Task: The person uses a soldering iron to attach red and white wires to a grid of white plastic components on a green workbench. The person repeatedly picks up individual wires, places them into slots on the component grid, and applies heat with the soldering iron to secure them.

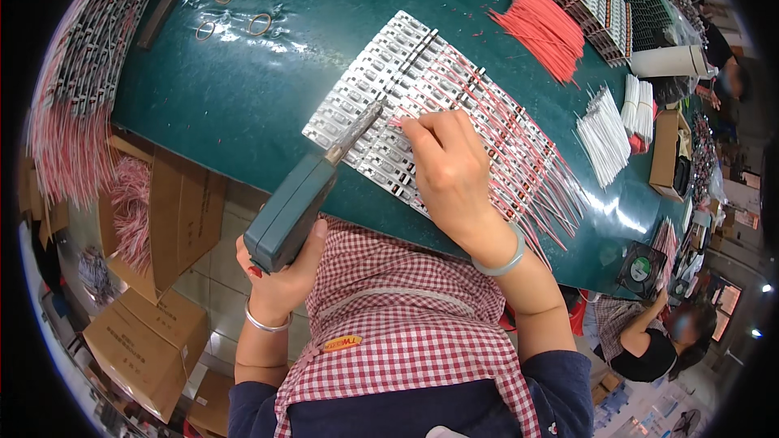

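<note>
My left hand point(280, 276) is wrapped round a dark green soldering gun point(290, 209). Its metal barrel points up and right, with the tip over a panel of white slotted pieces point(345, 101). My right hand point(454, 174) is closed above that panel, pinching a thin red wire point(396, 122) whose end shows just left of the fingertips, close to the gun's tip. Many red and pale wires point(560, 195) run from the panel's rows and trail off its right side. The fingers cover part of the rows.
Bundles of red wires point(542, 28) and white wires point(603, 136) lie on the green table point(187, 89) to the right. Stacked panels point(596, 0) stand behind them. Wired strips point(81, 73) hang at far left above cartons point(150, 341). A co-worker point(657, 337) sits at right beside a small fan point(641, 268).
</note>
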Motion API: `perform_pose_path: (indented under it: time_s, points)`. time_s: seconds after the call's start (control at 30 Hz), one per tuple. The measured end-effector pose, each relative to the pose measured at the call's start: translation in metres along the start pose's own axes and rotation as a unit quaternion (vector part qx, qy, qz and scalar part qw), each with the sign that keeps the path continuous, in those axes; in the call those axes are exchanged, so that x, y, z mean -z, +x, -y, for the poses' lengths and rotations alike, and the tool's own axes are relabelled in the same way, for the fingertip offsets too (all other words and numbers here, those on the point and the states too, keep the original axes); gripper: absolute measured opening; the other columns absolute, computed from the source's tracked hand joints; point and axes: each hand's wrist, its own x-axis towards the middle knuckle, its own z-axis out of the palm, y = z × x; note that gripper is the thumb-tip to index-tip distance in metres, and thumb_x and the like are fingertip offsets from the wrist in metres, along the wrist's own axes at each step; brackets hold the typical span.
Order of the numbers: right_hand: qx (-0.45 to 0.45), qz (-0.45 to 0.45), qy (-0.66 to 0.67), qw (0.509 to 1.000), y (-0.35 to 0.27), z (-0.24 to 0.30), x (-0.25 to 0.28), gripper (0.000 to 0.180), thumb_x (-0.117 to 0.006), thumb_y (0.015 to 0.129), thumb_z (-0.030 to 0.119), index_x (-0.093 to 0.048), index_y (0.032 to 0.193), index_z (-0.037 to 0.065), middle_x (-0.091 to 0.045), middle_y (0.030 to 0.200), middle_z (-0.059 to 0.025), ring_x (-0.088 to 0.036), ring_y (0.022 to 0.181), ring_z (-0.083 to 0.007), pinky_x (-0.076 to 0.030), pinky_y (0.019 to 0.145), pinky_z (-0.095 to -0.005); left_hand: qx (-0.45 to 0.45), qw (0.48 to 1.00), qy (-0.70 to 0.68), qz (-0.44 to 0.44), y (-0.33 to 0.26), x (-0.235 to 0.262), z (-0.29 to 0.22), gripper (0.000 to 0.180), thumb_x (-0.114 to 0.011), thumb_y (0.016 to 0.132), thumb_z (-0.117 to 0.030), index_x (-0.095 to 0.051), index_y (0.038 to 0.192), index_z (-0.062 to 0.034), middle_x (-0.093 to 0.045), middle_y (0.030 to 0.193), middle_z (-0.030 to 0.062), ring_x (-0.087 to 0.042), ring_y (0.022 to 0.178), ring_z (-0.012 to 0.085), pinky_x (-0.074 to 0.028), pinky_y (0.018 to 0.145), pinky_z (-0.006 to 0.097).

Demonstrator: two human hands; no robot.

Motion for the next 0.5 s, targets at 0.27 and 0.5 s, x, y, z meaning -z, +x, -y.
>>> perform_pose_path:
  time_s: [0.27, 0.5]
  points:
    - [-0.005, 0.013, 0.0, 1.0, -0.0019, 0.0001, -0.0031, 0.025, -0.065, 0.072, -0.003, -0.068, 0.096, -0.003, -0.057, 0.085, -0.0095, -0.055, 0.079, -0.0248, -0.049, 0.062, -0.0335, -0.024, 1.0, -0.004, 0.012, -0.0004, -0.0002, 0.0028, 0.019, -0.075, 0.076, 0.001, -0.069, 0.093, 0.0043, -0.069, 0.084, 0.0094, -0.064, 0.067, 0.0131, -0.049, 0.061, 0.024]
    - [-0.006, 0.02, -0.004, 1.0, -0.0014, 0.0011, -0.0035, 0.024, -0.064, 0.072, -0.004, -0.067, 0.096, -0.004, -0.057, 0.085, -0.01, -0.055, 0.079, -0.0252, -0.049, 0.063, -0.0332, -0.032, 0.999, 0.017, 0.035, 0.003, 0.0004, -0.0024, 0.017, -0.073, 0.076, 0.004, -0.068, 0.092, 0.0049, -0.067, 0.084, 0.0093, -0.062, 0.068, 0.0137, -0.048, 0.061, 0.025]
